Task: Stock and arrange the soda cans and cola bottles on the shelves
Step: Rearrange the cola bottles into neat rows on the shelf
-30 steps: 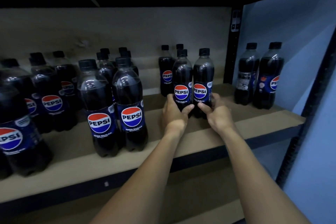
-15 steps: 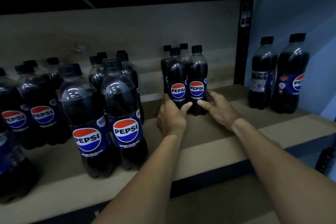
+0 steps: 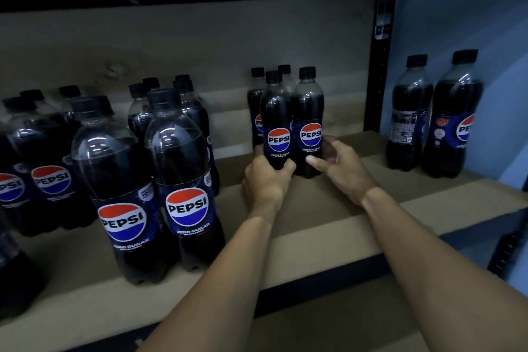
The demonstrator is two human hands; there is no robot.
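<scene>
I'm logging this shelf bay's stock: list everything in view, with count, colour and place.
Middle Pepsi bottles: four, dark cola, black caps, blue labels; two in front, two behind, mid-shelf.
Right Pepsi bottles: two, same colours, shelf's right end.
Left Pepsi bottles: at least nine, same colours, clustered on the left; some hidden.
Shelf: one, tan board, dark front rail.
Upright post: one, black, right rear.
Wall: one, blue, far right.
Back panel: one, pale grey, behind the bottles.
Left hand: one, grips the front-left middle bottle's base.
Right hand: one, curled round the front-right middle bottle's base.
</scene>
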